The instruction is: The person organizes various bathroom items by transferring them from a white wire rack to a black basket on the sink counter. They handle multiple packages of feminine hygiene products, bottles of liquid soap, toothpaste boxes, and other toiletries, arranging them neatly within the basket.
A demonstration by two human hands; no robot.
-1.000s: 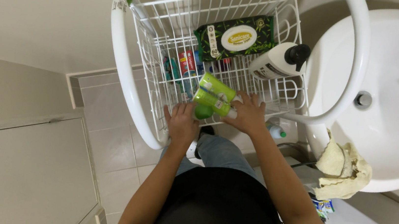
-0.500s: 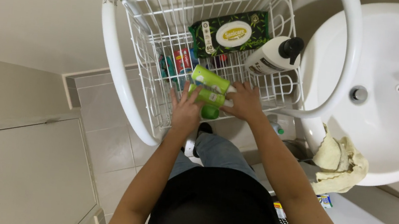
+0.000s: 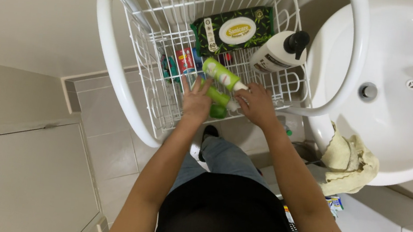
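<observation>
Item: two green tubes, in a white wire basket [image 3: 145, 68] beside a white washbasin [image 3: 402, 101].

Upper green tube [image 3: 221, 73]: light green with a white cap. Long axis diagonal, green end toward upper left, cap toward lower right. The cap end meets the fingers of the right hand [image 3: 257, 105], which pinch it; how firmly cannot be told.

Lower green tube [image 3: 217, 97]: darker green, roughly parallel to the first and just below it, with a rounded green end [image 3: 217, 111] at the basket's near edge. It lies between the two hands. The left hand [image 3: 196, 101] rests open, fingers spread, against its left side; part of the tube is hidden under those fingers, so its full length cannot be made out.

Hands: close together but not touching, with the lower tube in the gap.

Also in basket: a dark green wet-wipes pack [image 3: 233, 32] with an oval white lid, at the far side; a white pump bottle [image 3: 278, 53] with a black pump, lying tilted at right; small red and blue packs [image 3: 184, 61] left of the tubes, partly hidden by wire, kind unclear.

Surroundings: a pale yellow cloth [image 3: 347, 164] hangs below the basin rim. The basin is cut off at the right frame edge.
</observation>
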